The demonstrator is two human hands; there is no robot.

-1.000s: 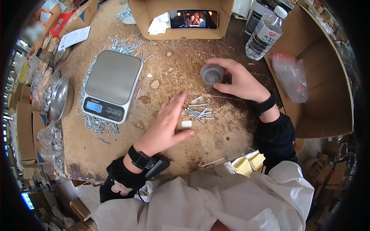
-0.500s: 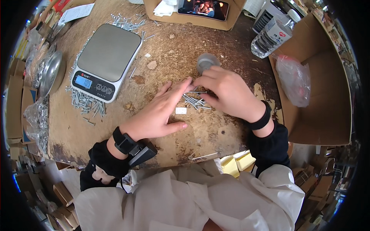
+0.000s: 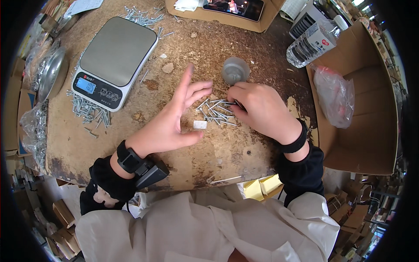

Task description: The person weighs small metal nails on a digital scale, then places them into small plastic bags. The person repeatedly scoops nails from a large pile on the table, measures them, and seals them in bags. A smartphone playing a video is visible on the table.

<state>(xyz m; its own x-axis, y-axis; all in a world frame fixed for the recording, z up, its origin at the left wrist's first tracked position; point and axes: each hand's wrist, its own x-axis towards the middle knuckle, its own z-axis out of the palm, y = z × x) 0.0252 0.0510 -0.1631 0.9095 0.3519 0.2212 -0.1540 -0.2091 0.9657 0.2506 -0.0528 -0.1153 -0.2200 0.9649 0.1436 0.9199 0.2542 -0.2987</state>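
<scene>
You are in what looks like a workshop: worn wooden bench (image 3: 227, 153), scale (image 3: 118, 52), loose fasteners (image 3: 216, 112), cardboard boxes (image 3: 358, 148).

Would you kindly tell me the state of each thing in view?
Scale: on, display lit
Phone: screen lit
Cup: upright, uncovered
Bottle: capped
Cardboard box at right: open
Small metal fasteners: loose
Left hand: open, fingers spread
Right hand: curled, grip unclear
</scene>
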